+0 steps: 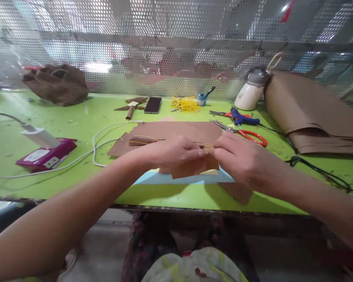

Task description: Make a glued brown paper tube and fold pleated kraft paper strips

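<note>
My left hand [176, 152] and my right hand [241, 156] meet over the middle of the table, fingers closed in a pinch. Between them they grip a small piece of brown paper [188, 169]; the fingertips hide its top edge. Just behind the hands lies a larger brown paper sheet [176, 128]. A narrow folded brown strip with thin yellow lines [139, 141] rests on that sheet, partly covered by my left hand. Light blue paper [176, 179] lies flat beneath. Orange-handled scissors [254, 137] are right beside my right hand.
Behind stand a blue glue gun [244, 117], a phone [153, 105], yellow shreds [184, 104], a small blue jar [202, 100] and a white bottle [250, 92]. Stacked brown paper [314, 113] is at right. A purple power adapter [47, 154] and white cable [94, 150] lie left.
</note>
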### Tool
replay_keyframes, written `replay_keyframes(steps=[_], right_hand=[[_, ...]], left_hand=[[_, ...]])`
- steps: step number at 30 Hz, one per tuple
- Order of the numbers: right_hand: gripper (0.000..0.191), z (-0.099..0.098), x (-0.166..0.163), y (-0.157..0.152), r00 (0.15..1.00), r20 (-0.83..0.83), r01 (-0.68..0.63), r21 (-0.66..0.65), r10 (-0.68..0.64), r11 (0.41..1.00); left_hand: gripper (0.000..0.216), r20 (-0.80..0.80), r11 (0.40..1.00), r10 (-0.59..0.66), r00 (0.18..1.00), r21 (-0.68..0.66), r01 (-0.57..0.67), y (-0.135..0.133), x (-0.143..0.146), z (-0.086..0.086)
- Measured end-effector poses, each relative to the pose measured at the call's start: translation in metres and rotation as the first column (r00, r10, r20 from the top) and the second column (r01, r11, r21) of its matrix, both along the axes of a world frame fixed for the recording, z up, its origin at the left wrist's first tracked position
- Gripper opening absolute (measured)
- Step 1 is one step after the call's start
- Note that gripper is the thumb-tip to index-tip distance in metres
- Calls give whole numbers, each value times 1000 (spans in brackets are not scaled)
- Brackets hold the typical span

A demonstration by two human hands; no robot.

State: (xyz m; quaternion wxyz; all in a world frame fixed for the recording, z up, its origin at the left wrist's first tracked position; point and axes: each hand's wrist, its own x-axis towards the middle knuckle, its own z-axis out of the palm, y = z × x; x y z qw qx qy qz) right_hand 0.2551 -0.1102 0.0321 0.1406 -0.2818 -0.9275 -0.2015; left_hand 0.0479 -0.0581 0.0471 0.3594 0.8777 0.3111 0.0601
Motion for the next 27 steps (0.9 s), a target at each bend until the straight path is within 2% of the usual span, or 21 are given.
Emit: replay_keyframes(steps=[4, 7, 10, 12, 15, 21, 24, 27], right_hand=[[25, 15, -1, 14, 996, -86, -24, 24, 26, 999], [20, 22, -1, 20, 955, -296, -50, -41, 36, 998], [24, 23, -1, 24, 860, -507, -81, -237, -52, 968], [27, 21, -1, 26, 802, -568, -85, -411, -183, 907], [26, 13, -4, 31, 764, -555, -68, -577, -329, 814], [28, -4, -7, 36, 752, -538, -51, -624, -381, 780], [25, -9, -6, 36, 732, -547, -81, -661, -406, 746], [24, -12, -4, 35, 703, -549, -123, -719, -451, 684]], left_hand=[[37, 110, 994, 101, 989, -53, -95, 15, -4, 7], [32, 136, 990, 132, 982, -68, -123, 23, -7, 14], [29, 154, 994, 106, 982, -13, -105, 24, -8, 17], [25, 149, 988, 124, 981, 74, -136, 22, -7, 16], [22, 114, 970, 170, 979, 156, -187, 18, -4, 11], [25, 131, 968, 141, 981, 190, -165, 17, 1, -2], [34, 130, 982, 114, 985, 135, -131, 17, -3, -8], [39, 182, 998, 56, 982, -15, -54, 17, -9, -13]])
